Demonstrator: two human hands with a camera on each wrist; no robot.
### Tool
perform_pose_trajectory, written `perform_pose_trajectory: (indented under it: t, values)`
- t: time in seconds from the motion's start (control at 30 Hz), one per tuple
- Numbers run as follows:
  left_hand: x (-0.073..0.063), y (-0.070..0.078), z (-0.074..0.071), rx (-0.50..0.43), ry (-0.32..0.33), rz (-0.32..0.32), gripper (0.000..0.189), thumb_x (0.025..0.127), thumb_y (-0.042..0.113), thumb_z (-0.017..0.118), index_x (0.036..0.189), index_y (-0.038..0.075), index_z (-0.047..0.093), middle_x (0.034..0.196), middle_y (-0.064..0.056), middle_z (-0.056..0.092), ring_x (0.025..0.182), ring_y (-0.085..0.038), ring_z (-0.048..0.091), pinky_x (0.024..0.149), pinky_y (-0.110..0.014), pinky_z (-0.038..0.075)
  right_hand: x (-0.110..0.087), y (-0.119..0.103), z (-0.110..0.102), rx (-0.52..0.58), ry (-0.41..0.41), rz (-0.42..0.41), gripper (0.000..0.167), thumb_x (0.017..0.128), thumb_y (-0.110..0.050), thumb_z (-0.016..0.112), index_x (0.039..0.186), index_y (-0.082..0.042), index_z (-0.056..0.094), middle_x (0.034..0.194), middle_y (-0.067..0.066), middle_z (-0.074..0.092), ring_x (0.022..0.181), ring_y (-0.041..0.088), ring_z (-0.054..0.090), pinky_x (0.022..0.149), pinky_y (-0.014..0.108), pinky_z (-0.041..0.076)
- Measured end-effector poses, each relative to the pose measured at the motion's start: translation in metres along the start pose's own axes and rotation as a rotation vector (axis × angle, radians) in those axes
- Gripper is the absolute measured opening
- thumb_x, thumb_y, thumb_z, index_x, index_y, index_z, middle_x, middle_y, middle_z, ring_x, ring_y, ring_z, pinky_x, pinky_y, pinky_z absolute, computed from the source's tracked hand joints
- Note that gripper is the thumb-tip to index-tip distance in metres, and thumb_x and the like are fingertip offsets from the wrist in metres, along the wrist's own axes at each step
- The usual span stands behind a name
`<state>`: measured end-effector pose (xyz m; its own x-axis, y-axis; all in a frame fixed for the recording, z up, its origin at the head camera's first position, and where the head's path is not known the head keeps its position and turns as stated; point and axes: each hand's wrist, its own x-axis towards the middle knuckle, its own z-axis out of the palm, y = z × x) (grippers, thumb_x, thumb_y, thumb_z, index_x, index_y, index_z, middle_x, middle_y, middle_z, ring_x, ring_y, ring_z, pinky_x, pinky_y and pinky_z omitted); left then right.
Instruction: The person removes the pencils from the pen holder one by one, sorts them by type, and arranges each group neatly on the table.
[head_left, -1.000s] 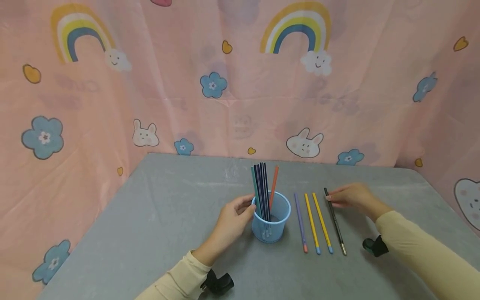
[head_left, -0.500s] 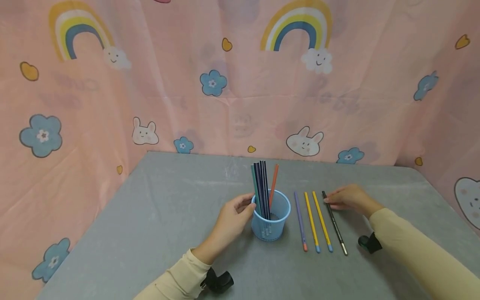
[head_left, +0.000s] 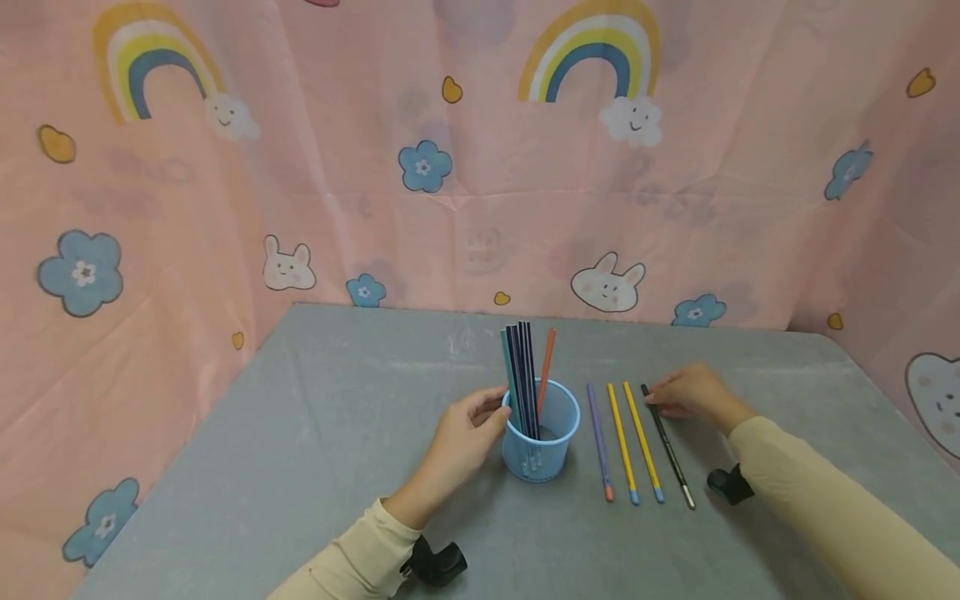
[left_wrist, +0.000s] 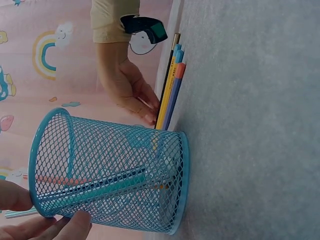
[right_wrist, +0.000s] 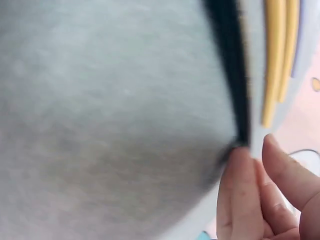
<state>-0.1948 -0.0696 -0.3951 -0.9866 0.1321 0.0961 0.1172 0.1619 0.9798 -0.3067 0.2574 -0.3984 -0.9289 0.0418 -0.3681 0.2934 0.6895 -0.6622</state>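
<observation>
A light-blue mesh pencil cup (head_left: 542,458) stands upright on the grey table, and my left hand (head_left: 461,433) holds it at the left of its rim. Inside lean several dark striped pencils (head_left: 522,375), a green one and an orange pencil (head_left: 547,367). Right of the cup, a purple pencil (head_left: 599,442), two yellow pencils (head_left: 622,442) and a black pencil (head_left: 670,450) lie roughly side by side. My right hand (head_left: 697,396) touches the black pencil's far end with its fingertips (right_wrist: 241,160); in the right wrist view the thumb (right_wrist: 282,165) stands apart from it.
The grey table (head_left: 360,417) ends at a pink printed curtain (head_left: 480,225) behind and to both sides. A black wrist camera (head_left: 438,564) sits by the left sleeve, another black wrist camera (head_left: 730,485) by the right sleeve.
My right hand has moved slightly left, and the black pencil's far end has shifted with it toward the yellow pencils. The left hand and the cup have stayed in place.
</observation>
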Motion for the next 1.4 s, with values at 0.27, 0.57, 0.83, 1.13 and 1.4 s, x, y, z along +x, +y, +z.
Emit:
perform_pose_trajectory:
  t: [0.27,0.57,0.83,1.13,1.4]
  values:
    - [0.001,-0.002,0.001,0.011,0.004,-0.011,0.038,0.100,0.012,0.056,0.135,-0.003,0.057,0.130,-0.022,0.064,0.121,-0.034,0.063,0.094,-0.035,0.059,-0.023,-0.026,0.004,-0.118,0.038,-0.142,0.046,0.095,-0.025,0.066,0.132,0.003,0.060,0.132,0.025,0.062,0.115,0.038,0.063,0.091,0.047,0.058]
    - [0.002,-0.002,0.001,0.019,0.007,-0.004,0.037,0.100,0.012,0.056,0.135,-0.002,0.058,0.130,-0.022,0.064,0.120,-0.034,0.064,0.093,-0.035,0.059,-0.043,-0.060,0.023,0.116,-0.011,-0.266,0.053,0.097,-0.029,0.066,0.137,0.003,0.055,0.135,0.023,0.061,0.119,0.031,0.065,0.104,0.046,0.053]
    - [-0.002,-0.001,0.002,0.011,-0.001,0.011,0.037,0.100,0.011,0.057,0.133,-0.006,0.057,0.127,-0.025,0.064,0.118,-0.035,0.064,0.092,-0.034,0.060,-0.052,-0.079,0.037,0.221,-0.103,-0.311,0.052,0.094,-0.027,0.070,0.135,0.003,0.057,0.134,0.020,0.063,0.119,0.028,0.066,0.101,0.038,0.054]
    - [0.001,-0.001,0.001,0.024,0.016,-0.012,0.037,0.101,0.012,0.056,0.134,-0.003,0.058,0.130,-0.021,0.064,0.120,-0.032,0.064,0.093,-0.035,0.060,-0.060,-0.094,0.042,0.271,-0.144,-0.349,0.053,0.093,-0.029,0.071,0.133,0.003,0.058,0.131,0.018,0.065,0.120,0.031,0.065,0.103,0.041,0.052]
    - [0.002,-0.003,0.001,0.026,0.011,0.000,0.036,0.100,0.011,0.056,0.133,-0.004,0.058,0.128,-0.022,0.065,0.118,-0.033,0.065,0.092,-0.035,0.060,-0.065,-0.101,0.050,0.330,-0.092,-0.375,0.044,0.092,-0.022,0.073,0.127,0.003,0.062,0.126,0.018,0.068,0.108,0.019,0.071,0.096,0.035,0.057]
